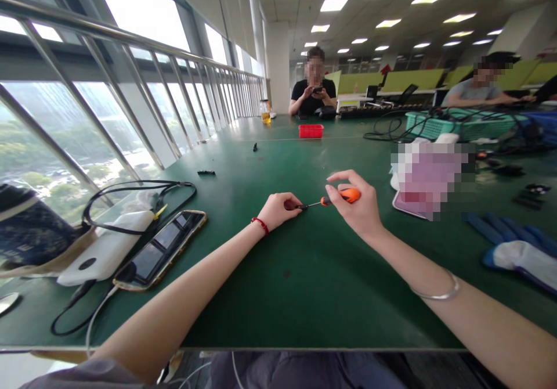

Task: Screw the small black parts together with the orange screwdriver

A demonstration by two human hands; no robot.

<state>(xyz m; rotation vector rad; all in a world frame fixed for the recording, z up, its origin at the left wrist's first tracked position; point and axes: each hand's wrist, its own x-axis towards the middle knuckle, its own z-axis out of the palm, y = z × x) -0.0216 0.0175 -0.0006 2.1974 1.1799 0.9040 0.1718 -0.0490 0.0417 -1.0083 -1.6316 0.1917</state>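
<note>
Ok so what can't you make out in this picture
Head view: the full shape of the small black part, partly covered by the left hand.
Head view: how the tip of the screwdriver meets that part, too small to tell.
Head view: details under the pixelated patch, blurred out.
Head view: the cuff end of the blue-and-white glove, cut off by the right edge.

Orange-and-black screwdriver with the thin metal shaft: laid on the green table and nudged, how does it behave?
The orange-and-black screwdriver would probably roll, since its handle looks rounded, perhaps in an arc because the handle is much fatter than the shaft. It should feel stiff: the visible shaft runs straight. Weight likely sits toward the bulky handle.
</note>
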